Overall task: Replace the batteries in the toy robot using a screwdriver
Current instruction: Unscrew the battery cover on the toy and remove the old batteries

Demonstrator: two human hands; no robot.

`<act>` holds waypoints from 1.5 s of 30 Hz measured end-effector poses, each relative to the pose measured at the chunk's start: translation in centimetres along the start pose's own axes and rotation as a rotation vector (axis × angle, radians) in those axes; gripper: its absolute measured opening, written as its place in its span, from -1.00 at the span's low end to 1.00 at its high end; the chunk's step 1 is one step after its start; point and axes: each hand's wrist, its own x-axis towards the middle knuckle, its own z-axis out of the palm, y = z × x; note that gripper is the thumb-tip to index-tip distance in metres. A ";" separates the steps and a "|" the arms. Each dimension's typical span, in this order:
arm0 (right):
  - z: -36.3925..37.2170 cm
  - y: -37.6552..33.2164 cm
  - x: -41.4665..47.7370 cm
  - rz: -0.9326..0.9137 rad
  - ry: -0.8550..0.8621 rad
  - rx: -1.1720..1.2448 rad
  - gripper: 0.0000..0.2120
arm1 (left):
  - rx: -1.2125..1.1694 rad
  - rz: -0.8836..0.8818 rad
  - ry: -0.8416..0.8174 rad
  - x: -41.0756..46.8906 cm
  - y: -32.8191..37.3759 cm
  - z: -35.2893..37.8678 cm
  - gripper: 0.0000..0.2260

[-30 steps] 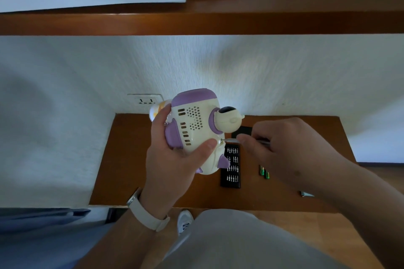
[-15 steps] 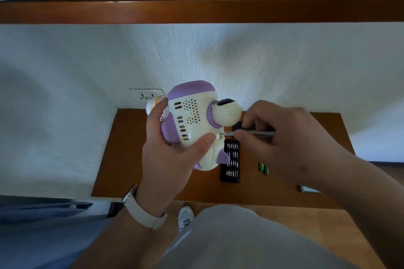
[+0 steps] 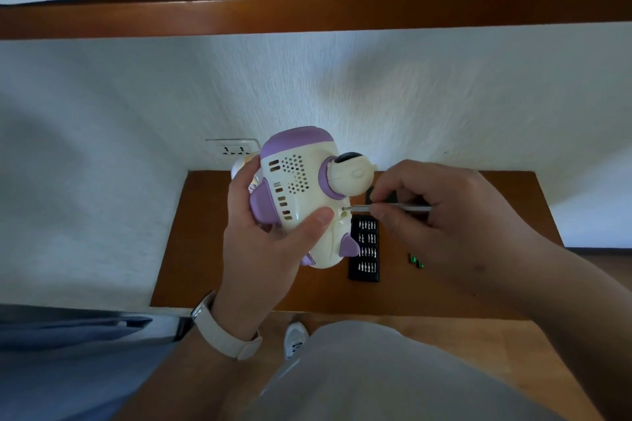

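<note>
Here, by item:
Bit case point(image 3: 364, 251): black, open, flat on the brown table point(image 3: 198, 249); 4 rows of small metal bits inside, partly covered by the toy above.
Batteries point(image 3: 416, 260): green, loose on the table right of the case, outside any holder.
Toy robot point(image 3: 301, 195): cream and purple, off the table, vented back facing up, head toward the right.
Left hand point(image 3: 270, 249): wrapped round the toy, thumb across its lower back, fingers behind; pale watch strap at the wrist.
Right hand point(image 3: 441, 212): curled tight, pinching the screwdriver point(image 3: 383, 207) near its front.
Screwdriver tip: horizontal, seated at a small hole in the toy's back.
Change from 0.5 s ago: same grips, tip at the same hole, fingers slightly re-curled on the shaft.
</note>
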 end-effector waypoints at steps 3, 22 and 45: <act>0.1 0.0 -0.1 0.002 -0.013 0.014 -0.80 | 0.000 0.002 -0.011 0.0 -0.2 -0.1 -0.30; 0.3 0.3 0.1 0.049 -0.014 -0.004 -0.92 | -0.022 -0.027 -0.038 0.2 -0.2 -0.1 -0.27; 1.1 0.4 1.1 0.073 -0.025 0.025 -0.94 | 0.002 -0.045 -0.007 0.7 -0.5 -0.6 -0.35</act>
